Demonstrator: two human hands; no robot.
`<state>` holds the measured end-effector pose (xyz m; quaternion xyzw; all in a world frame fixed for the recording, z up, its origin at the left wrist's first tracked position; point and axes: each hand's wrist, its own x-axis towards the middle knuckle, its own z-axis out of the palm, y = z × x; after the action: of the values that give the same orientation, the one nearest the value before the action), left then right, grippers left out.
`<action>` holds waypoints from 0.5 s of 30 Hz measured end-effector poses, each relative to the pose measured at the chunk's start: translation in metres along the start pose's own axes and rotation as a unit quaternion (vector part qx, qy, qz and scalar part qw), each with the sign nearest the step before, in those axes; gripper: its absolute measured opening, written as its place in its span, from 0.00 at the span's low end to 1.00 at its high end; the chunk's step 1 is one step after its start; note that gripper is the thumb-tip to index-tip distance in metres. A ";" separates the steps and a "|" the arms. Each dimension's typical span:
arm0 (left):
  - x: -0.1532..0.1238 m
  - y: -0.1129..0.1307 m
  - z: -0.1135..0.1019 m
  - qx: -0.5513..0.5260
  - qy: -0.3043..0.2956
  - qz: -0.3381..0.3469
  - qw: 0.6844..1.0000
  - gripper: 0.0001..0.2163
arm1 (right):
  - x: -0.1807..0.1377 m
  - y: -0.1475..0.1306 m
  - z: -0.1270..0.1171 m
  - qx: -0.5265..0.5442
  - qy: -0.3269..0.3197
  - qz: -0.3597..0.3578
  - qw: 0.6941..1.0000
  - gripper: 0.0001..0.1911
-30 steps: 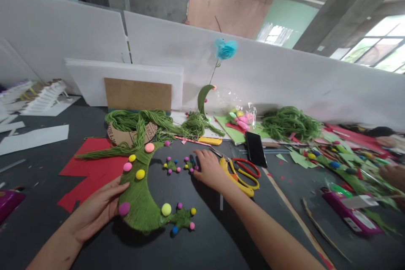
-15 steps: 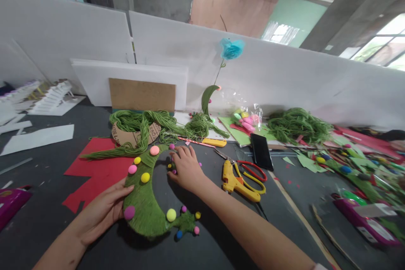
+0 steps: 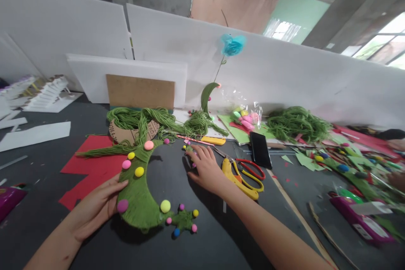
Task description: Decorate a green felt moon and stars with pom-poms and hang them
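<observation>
My left hand (image 3: 98,204) grips the outer left side of a green yarn-wrapped crescent moon (image 3: 139,202), thumb on its front. Pink, yellow and purple pompoms dot the crescent. At its lower tip, a small green star (image 3: 182,220) with pompoms on its points is attached. My right hand (image 3: 205,168) is closed over a second small pompom star (image 3: 189,149), right of the crescent's upper tip; fingers hide most of it. Just right of that hand lie a yellow glue gun (image 3: 234,177) and red-and-yellow-handled pliers (image 3: 253,173).
Green yarn (image 3: 142,120) and red paper (image 3: 91,168) lie behind the crescent. A yellow cutter (image 3: 213,140) and a black phone (image 3: 260,149) are farther back. A blue flower (image 3: 233,45) stands against the white partition (image 3: 284,71). Another person's hand (image 3: 397,179) shows at the right edge.
My right hand has moved right, away from the crescent, and the second star has shifted right with it. My left hand still holds the crescent.
</observation>
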<state>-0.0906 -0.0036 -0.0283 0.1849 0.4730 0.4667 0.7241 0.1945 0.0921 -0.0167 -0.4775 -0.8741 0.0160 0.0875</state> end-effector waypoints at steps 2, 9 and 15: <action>0.000 0.002 0.000 -0.007 0.018 0.001 1.000 0.31 | -0.009 -0.003 -0.004 0.000 0.012 0.028 1.000 0.28; 0.002 0.000 -0.002 -0.004 0.050 0.011 0.999 0.25 | -0.056 -0.045 -0.029 0.176 -0.142 -0.211 0.951 0.37; 0.002 -0.002 0.000 0.003 0.050 0.014 0.999 0.21 | -0.065 -0.055 -0.017 0.149 -0.138 -0.226 0.953 0.30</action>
<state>-0.0891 -0.0034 -0.0305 0.1699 0.5069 0.4842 0.6927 0.1855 0.0070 -0.0031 -0.2417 -0.9505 0.1918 0.0373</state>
